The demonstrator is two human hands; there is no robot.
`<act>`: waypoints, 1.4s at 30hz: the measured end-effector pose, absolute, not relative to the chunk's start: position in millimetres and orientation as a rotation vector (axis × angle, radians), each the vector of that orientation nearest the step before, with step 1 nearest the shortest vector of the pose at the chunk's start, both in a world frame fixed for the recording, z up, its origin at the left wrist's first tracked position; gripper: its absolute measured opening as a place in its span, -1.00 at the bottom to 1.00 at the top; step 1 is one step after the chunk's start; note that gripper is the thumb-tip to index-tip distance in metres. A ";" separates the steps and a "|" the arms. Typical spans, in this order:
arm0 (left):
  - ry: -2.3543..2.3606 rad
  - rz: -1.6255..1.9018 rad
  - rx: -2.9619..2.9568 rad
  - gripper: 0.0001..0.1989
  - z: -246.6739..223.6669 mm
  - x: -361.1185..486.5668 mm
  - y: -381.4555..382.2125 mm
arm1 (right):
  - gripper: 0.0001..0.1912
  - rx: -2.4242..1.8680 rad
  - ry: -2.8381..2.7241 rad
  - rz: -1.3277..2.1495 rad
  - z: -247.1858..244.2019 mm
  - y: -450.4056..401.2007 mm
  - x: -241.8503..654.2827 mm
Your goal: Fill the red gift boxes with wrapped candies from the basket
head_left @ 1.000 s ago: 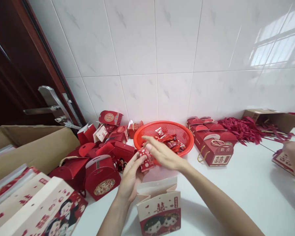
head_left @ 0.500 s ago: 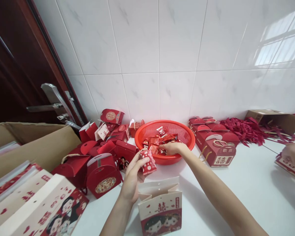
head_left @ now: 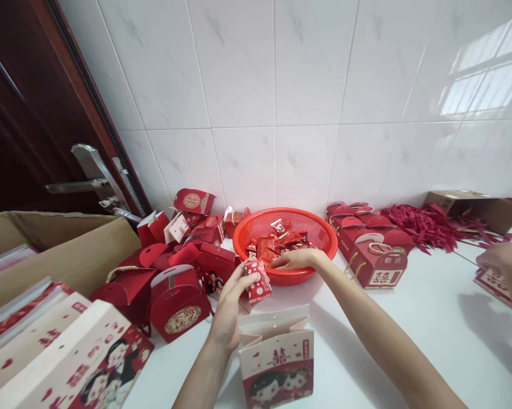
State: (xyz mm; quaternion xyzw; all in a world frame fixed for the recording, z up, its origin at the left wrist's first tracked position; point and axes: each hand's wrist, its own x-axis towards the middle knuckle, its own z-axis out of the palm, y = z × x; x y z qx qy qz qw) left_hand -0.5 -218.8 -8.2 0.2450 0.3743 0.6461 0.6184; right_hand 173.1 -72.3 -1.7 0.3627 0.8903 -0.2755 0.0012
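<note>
My left hand (head_left: pixel 232 301) is closed round a small red packet with white dots (head_left: pixel 258 280), just in front of the basket. My right hand (head_left: pixel 296 259) reaches over the near right rim of a red plastic basket (head_left: pixel 284 276), its fingers down among red-wrapped sweets (head_left: pixel 266 245); what the fingertips touch is hidden. Below my hands a cream and red paper bag (head_left: pixel 277 363) with a cartoon couple stands upright, its top open.
Red gift boxes lie piled on the left (head_left: pixel 181 309) and stand in rows on the right (head_left: pixel 377 267). Cardboard box (head_left: pixel 68 255) with cream bags at far left. Crimson shredded paper (head_left: pixel 426 227) lies at back right. Another person's hand (head_left: pixel 505 267) holds a box at the right edge.
My right hand has shifted slightly left among the sweets, with its fingers more stretched. My left hand still holds the packet. The other person's hand has moved slightly left.
</note>
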 end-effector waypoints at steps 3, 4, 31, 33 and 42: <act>0.855 1.488 0.574 -0.51 -8.6 -0.2 -218.5 | -0.60 1.058 2.685 -0.940 -2.8 -68.7 174.6; 0.851 1.487 0.583 -0.53 -9.0 -0.4 -218.3 | -0.58 1.060 2.676 -0.952 -2.9 -67.6 175.0; 0.859 1.473 0.601 -0.51 -10.7 -1.5 -219.0 | -0.88 0.770 2.891 -1.376 -2.9 -66.8 187.0; 0.856 1.473 0.600 -0.51 -10.4 -1.7 -219.0 | -0.81 0.816 2.932 -1.479 -0.6 -69.2 189.2; 0.830 1.471 0.628 -0.49 -11.7 0.8 -218.8 | -0.55 1.130 2.819 -2.140 -5.5 -76.2 190.9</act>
